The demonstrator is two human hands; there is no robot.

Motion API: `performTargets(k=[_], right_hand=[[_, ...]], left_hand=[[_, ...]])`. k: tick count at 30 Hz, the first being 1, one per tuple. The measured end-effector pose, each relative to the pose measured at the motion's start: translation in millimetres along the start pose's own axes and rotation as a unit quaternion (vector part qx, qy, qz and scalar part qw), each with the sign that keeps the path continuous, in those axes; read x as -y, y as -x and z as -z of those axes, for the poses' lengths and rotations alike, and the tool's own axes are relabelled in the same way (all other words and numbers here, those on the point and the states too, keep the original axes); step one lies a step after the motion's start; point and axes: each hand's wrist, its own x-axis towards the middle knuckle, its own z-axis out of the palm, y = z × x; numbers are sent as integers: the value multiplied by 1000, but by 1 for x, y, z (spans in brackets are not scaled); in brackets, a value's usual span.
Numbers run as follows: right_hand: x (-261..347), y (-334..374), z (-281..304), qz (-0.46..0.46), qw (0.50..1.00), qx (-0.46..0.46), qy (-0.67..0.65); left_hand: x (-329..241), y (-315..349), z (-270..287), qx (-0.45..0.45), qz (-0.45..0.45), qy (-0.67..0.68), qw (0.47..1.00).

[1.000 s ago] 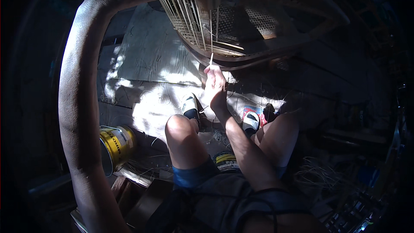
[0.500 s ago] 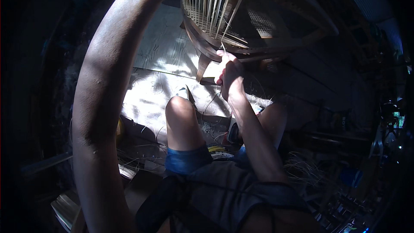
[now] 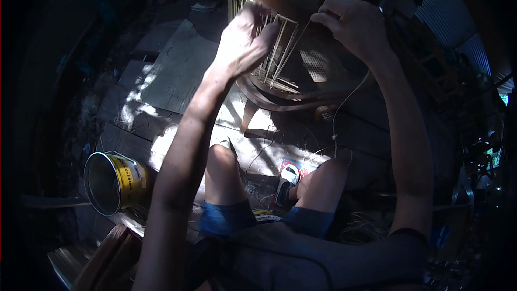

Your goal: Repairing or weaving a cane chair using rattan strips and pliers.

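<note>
A wooden chair frame [image 3: 280,102] with pale cane strands [image 3: 280,48] strung across it tilts in front of me, above my knees. My left hand [image 3: 245,40] rests on the strands near the frame's upper edge, fingers curled among them. My right hand [image 3: 353,24] is raised to the right of it and pinches a thin cane strand [image 3: 344,102], which hangs down in a loose curve toward my right knee.
A yellow metal can [image 3: 110,180] lies open on the plank floor at lower left. A flat board [image 3: 177,75] lies under the chair. Loose cane fibres [image 3: 371,223] pile at the right. Wooden pieces [image 3: 102,250] sit at lower left.
My right hand rose from the chair's lower rim to its top, pulling the strand up. My left forearm swung down into view, hand now on the strands. The view tilted.
</note>
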Motion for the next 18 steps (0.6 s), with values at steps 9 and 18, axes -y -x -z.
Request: performTargets(k=[9, 18], right_hand=[[-18, -13, -37, -74, 946, -33, -312], [-9, -15, -47, -78, 917, -81, -382]], left_hand=[[50, 145, -51, 30, 355, 315, 880], [104, 194, -114, -82, 438, 255, 858]])
